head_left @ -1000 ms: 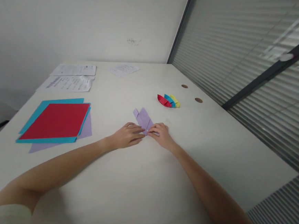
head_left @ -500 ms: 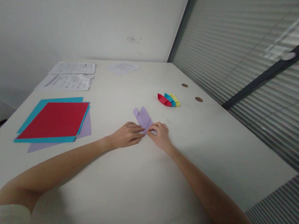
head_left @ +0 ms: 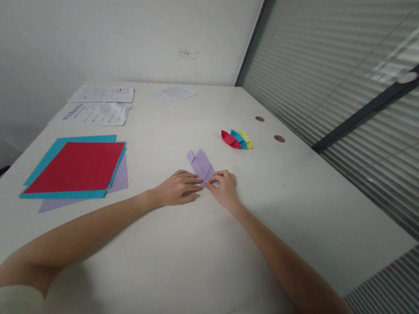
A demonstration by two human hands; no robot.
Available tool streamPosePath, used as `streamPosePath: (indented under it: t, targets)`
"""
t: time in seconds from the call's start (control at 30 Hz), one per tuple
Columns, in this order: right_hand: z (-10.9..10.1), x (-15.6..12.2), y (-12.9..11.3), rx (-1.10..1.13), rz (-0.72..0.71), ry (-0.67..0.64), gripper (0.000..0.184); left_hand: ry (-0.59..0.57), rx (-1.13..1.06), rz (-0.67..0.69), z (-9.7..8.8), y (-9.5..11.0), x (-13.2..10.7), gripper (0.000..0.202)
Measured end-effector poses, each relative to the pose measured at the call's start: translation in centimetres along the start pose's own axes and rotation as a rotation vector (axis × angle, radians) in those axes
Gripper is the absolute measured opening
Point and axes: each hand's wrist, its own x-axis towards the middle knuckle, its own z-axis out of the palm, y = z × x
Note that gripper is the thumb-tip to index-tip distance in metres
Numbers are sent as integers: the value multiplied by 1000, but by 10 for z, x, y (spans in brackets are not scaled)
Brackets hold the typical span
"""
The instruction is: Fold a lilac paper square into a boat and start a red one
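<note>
Where fingers (head_left: pixel 192 180) touch, purple paper (head_left: pixel 201 163), slanting far-left

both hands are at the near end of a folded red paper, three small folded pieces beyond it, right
The colour is wrong: the head view shows the folded paper is purple, not red. The left hand and right hand are at its near end, and the three small folded pieces lie beyond it.
</note>
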Motion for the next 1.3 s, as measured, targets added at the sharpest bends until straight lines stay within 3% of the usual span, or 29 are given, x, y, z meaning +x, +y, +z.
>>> streamPosePath:
  t: [0.57, 0.87, 1.3]
  targets:
    - [2, 3, -2, -24, 54, -27, 10, -70, 17, -3, -3, 1, 0, 43]
    - [-2, 4, -5, -25, 63, -50, 10, -4, -68, -74, 0, -2, 1, 42]
    - [-5, 9, -7, -52, 97, -96, 9, -58, 44, 14, -3, 1, 0, 39]
